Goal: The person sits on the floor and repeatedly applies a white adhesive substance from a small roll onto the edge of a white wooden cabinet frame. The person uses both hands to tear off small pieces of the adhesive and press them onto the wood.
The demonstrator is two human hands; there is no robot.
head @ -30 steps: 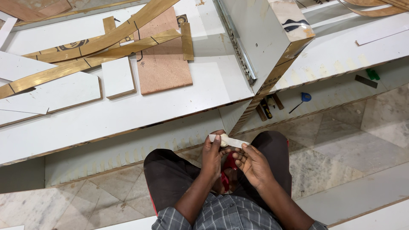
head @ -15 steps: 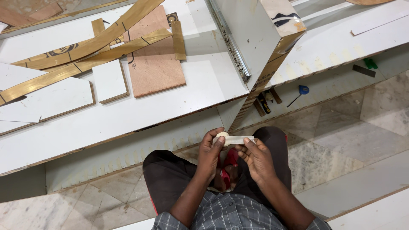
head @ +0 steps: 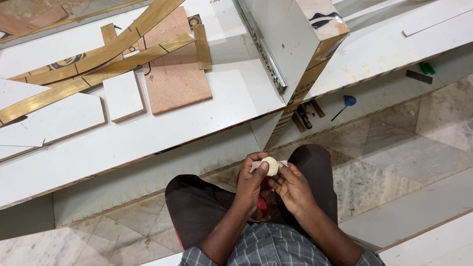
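Observation:
I sit on the floor with my knees apart, both hands raised in front of my lap. My left hand (head: pixel 253 178) and my right hand (head: pixel 290 185) pinch a small cream-white piece (head: pixel 271 165) between their fingertips. The piece looks like a short strip with a rounded, folded end showing towards me. A red object (head: pixel 264 197) lies between my legs, mostly hidden under my hands.
A large white board (head: pixel 148 138) lies in front of me with brown plywood (head: pixel 175 74), small white offcuts (head: pixel 123 96) and gold edge strips (head: pixel 98 54) on it. A white cabinet part with a metal slide rail (head: pixel 261 47) stands upright. Small tools (head: pixel 305 116), a blue tool (head: pixel 349 101).
The white piece lay flat as a strip between my hands; now its end is turned up and looks rounded. My hands stay in the same place above my lap.

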